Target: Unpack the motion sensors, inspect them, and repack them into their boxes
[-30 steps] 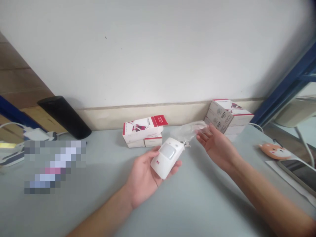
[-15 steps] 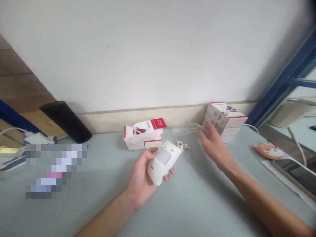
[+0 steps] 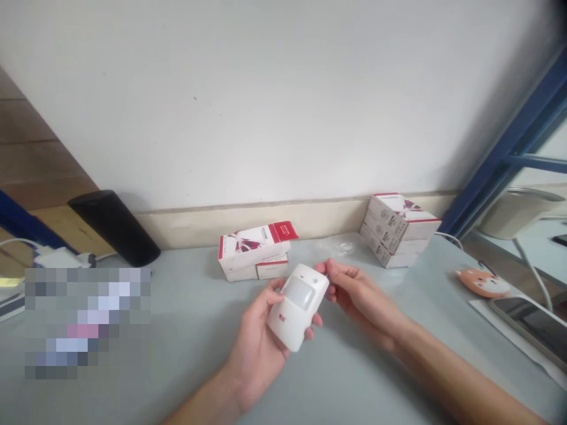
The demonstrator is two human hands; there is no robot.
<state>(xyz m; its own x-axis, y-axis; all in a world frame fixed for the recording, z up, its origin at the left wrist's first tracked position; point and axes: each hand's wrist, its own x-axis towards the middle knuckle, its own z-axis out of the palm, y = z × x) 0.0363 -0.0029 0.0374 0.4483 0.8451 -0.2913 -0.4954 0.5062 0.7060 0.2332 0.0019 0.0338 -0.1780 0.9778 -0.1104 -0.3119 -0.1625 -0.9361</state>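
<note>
- Hand, left [image 3: 257, 351], lower centre of the frame: bare, fingers wrapped around the device's sides.
- White rounded plastic device [image 3: 295, 313] with pale rectangular window and small red marking: lower centre, tilted, in the left palm.
- Hand, right [image 3: 361, 295], right of centre: fingertips drawn together at the device's upper right corner; whether they grip anything cannot be told.
- Dark-screened phone [image 3: 531, 324], lower right, on white sheet [image 3: 482, 310].
- Orange-and-white animal-shaped item [image 3: 482, 283], right, beside the phone.
- White-and-red printed cardboard boxes [image 3: 243, 245], centre, piled.
- Crumpled clear plastic bag [image 3: 336, 245], beyond the right hand.
- Stack of white-and-red cartons [image 3: 414, 245], right of the bag.
- Black upright cylinder [image 3: 115, 227], left.
- White wall [image 3: 283, 106], upper frame.
</note>
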